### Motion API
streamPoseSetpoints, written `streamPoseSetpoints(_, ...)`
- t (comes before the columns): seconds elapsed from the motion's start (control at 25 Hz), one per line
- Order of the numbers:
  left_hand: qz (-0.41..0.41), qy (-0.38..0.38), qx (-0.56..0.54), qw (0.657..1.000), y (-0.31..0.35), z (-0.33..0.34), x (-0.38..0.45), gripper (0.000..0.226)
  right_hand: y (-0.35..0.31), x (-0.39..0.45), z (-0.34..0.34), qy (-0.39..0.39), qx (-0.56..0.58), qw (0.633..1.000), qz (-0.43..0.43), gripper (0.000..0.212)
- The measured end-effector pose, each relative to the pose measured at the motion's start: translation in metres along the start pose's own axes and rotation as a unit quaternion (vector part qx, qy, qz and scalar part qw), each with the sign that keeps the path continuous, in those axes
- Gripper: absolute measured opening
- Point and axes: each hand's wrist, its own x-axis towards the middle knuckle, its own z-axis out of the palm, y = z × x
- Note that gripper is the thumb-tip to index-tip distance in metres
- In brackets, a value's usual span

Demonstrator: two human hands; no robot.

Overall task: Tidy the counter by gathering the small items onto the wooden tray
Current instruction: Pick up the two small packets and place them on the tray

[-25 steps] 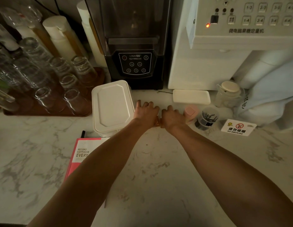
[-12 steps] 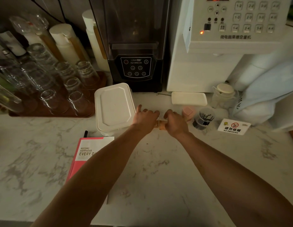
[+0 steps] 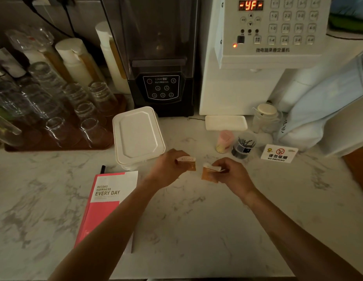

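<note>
My left hand (image 3: 166,169) pinches a small orange sachet (image 3: 189,164) by its white top edge, just above the marble counter. Close beside it, my right hand (image 3: 231,174) holds a second orange sachet (image 3: 209,175) the same way. The two packets hang a short gap apart at the counter's middle. A wooden tray (image 3: 61,144) lies at the back left, filled with several upturned glasses (image 3: 55,110). Other small items stand to the right of my hands: a pink toothpick holder (image 3: 224,141), a clear jar of dark sticks (image 3: 242,148) and a no-smoking sign (image 3: 279,153).
A white lidded box (image 3: 137,135) sits left of my hands, with a pink notebook (image 3: 104,203) and a pen tip (image 3: 103,169) in front of it. A black blender (image 3: 160,57), a white dosing machine (image 3: 257,57), a white dish (image 3: 226,122) and a lidded jar (image 3: 265,118) line the back.
Both hands were pressed together over something near the white box. They have lifted, drawn back toward me and parted, each now holding one orange sachet.
</note>
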Motion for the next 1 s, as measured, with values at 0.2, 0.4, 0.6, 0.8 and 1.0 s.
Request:
streamPoseSetpoints(0.2, -0.085, -0.055, -0.185, 0.977, -0.017, 0.024, -0.045, 0.017, 0.012, -0.052, -0.010, -0.005, 0.104, 0.994, 0.025, 0.031)
streamPoseSetpoints(0.4, -0.126, -0.049, -0.274, 0.952, -0.020, 0.046, -0.077, 0.022, 0.017, -0.089, 0.000, 0.003, 0.159, 0.985, 0.070, 0.022)
streamPoseSetpoints(0.6, -0.147, -0.053, -0.352, 0.923, -0.018, 0.058, -0.091, 0.019, 0.025, -0.116, 0.002, 0.021, 0.135, 0.988, 0.071, 0.018)
streamPoseSetpoints(0.8, -0.162, -0.060, -0.373, 0.912, -0.008, 0.070, -0.096, 0.019, 0.036, -0.130, -0.011, 0.043, 0.143, 0.986, 0.069, 0.020)
streamPoseSetpoints(1.0, -0.152, -0.067, -0.377, 0.911, 0.015, 0.093, -0.094, 0.019, 0.047, -0.135, -0.037, 0.044, 0.134, 0.988, 0.056, 0.022)
